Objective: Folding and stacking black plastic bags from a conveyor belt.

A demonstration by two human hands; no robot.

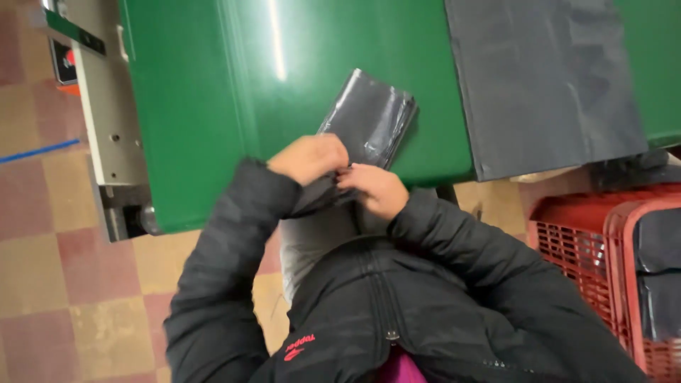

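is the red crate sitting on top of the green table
No, the red crate stands on the floor beside the green table, below its edge, at the right of the view.

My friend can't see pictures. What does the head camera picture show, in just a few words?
Both hands, the left hand and right hand, grip the near end of a folded stack of dark grey plastic bags lying on a green table. A flat grey sheet lies to the right, and a red crate stands on the checked floor.

Both hands (pixel 344 174) grip folded black bags (pixel 369 117), green table (pixel 213 106).
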